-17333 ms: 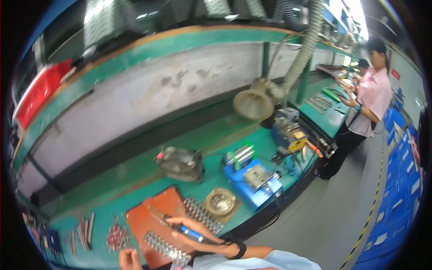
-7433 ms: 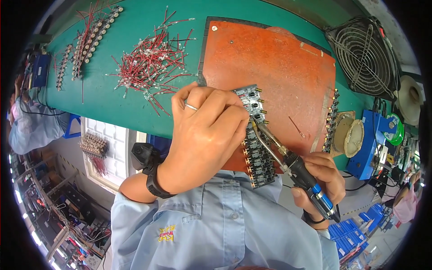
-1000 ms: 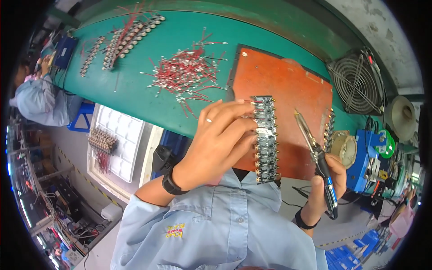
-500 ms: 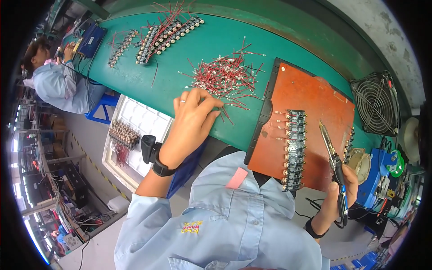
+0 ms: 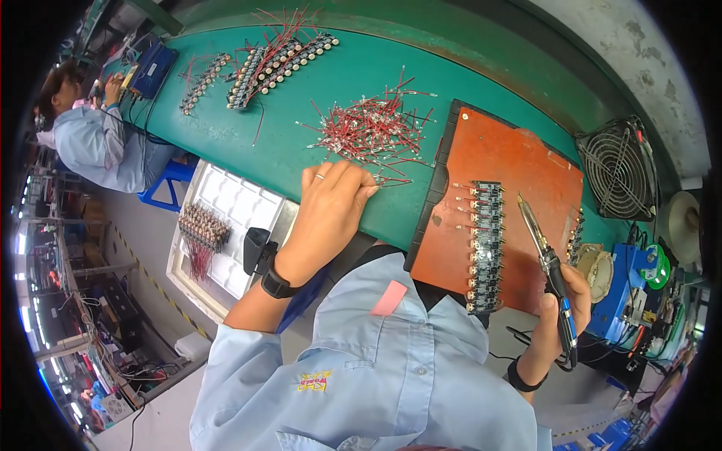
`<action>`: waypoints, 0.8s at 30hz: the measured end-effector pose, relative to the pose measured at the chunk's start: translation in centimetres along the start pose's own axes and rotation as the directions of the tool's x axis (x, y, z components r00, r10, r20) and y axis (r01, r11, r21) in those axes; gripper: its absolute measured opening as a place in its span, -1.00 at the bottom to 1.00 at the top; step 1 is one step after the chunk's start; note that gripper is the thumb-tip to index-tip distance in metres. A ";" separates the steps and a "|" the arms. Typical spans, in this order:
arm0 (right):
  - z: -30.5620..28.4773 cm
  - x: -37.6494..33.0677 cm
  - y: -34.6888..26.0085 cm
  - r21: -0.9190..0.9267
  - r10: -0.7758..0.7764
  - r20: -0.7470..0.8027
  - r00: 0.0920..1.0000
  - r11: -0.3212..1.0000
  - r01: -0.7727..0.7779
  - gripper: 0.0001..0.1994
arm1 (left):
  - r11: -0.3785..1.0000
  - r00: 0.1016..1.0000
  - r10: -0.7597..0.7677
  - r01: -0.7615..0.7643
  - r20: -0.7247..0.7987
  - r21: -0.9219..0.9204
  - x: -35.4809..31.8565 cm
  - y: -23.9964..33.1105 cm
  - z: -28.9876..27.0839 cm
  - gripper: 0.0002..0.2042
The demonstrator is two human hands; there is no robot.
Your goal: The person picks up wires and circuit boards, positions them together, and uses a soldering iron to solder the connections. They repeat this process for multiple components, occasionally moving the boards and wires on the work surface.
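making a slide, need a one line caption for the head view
Left hand reaches into red wire leads on the green bench while right hand holds a soldering iron beside the board strip.

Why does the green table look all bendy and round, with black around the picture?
In the head view, the wide fisheye lens bends the green table into a curve and leaves black corners; the middle is sharp, with the left hand and soldering iron clear; light is even, without glare.

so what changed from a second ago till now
The left hand let go of the strip of circuit boards, which now lies on the orange mat, and moved left to the pile of red wires. The right hand keeps the soldering iron in its grip, tip over the mat.
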State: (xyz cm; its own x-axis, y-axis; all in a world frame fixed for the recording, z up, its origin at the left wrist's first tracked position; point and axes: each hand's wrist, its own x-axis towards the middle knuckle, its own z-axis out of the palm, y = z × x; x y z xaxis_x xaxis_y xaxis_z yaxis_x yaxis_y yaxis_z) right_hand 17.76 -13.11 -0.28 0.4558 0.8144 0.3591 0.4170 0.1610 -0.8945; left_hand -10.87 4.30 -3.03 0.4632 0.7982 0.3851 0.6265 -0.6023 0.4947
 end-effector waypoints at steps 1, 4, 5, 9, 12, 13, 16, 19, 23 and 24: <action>-0.1 0.0 0.1 -0.002 -0.021 -0.011 1.000 1.000 0.021 -0.53 | 1.000 1.000 0.007 -0.007 0.002 -0.006 0.2 0.3 0.0 -0.93; 0.4 -0.4 -0.7 0.048 0.051 -0.016 0.999 0.998 -0.050 -0.47 | 0.997 0.999 -0.005 0.007 0.034 -0.078 0.5 1.9 -0.3 -0.93; 0.7 -0.6 -1.0 0.071 0.088 -0.020 0.996 0.994 -0.087 -0.44 | 0.995 0.999 0.013 -0.009 0.041 -0.097 0.7 2.8 -0.4 -0.93; 2.2 -0.3 -1.9 0.267 0.184 0.121 0.976 0.941 -0.210 -0.46 | 0.946 0.980 0.109 -0.050 0.169 -0.319 0.4 7.0 -1.1 -0.93; 3.6 0.1 -2.6 0.366 0.199 0.222 0.955 0.890 -0.271 -0.48 | 0.903 0.954 0.164 -0.042 0.253 -0.427 0.5 8.8 -1.0 -0.92; 3.3 0.0 -2.5 0.355 0.207 0.209 0.956 0.895 -0.271 -0.48 | 0.896 0.950 0.176 -0.046 0.257 -0.441 0.5 9.1 -0.4 -0.92; 3.1 -0.3 -1.8 0.230 0.160 0.211 0.964 0.951 -0.208 -0.50 | 0.861 0.936 0.269 -0.129 0.226 -0.492 0.2 9.7 0.8 -0.88; 3.2 -0.6 -2.0 0.151 0.130 0.194 0.972 0.975 -0.161 -0.51 | 0.829 0.941 0.275 -0.128 0.198 -0.544 0.0 10.6 1.3 -0.85; 3.3 -0.6 -2.1 0.034 0.060 0.210 0.976 0.997 -0.068 -0.53 | 0.821 0.953 0.288 -0.194 0.096 -0.538 -0.4 11.2 2.8 -0.82; 3.4 -0.6 -2.0 -0.004 0.031 0.221 0.975 1.000 -0.031 -0.54 | 0.824 0.953 0.297 -0.228 0.053 -0.519 -0.5 11.2 3.0 -0.81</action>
State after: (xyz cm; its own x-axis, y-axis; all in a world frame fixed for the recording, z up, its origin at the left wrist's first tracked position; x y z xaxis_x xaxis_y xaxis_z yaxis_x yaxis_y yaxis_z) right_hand 13.99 -12.04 0.45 0.2835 0.9222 0.2632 0.4058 0.1333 -0.9042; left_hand -2.18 -2.81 -0.05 0.6608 0.5828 0.4729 0.0853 -0.6843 0.7242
